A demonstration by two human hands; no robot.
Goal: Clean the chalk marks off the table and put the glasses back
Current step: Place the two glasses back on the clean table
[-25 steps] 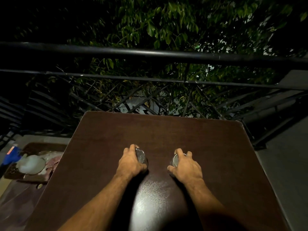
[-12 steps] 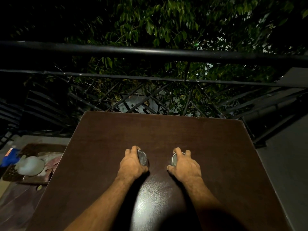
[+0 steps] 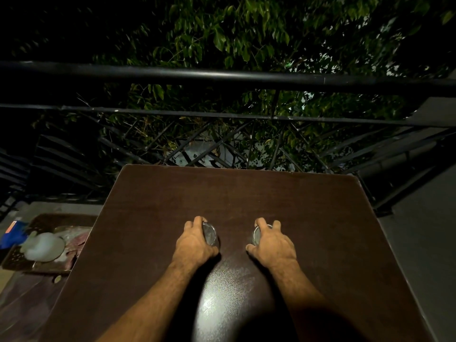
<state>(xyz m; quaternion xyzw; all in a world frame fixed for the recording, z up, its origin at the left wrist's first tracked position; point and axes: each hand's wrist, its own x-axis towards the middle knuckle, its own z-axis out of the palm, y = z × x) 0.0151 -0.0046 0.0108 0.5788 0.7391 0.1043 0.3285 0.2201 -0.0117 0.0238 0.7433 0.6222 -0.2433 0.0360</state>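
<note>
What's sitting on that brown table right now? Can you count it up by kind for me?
Glasses: 2, the left glass and the right glass
Hands: 2, the left hand and the right hand, each wrapped around one glass
Total: 4

The scene was dim and lit from near the camera, which left a grainy glare patch on the dark brown glossy tabletop (image 3: 222,302) between the forearms, each of which cast a black shadow. Beyond the curved black metal railing (image 3: 222,77), bowed by the wide lens, the green leaves (image 3: 234,40) faded into darkness and slight blur.
</note>
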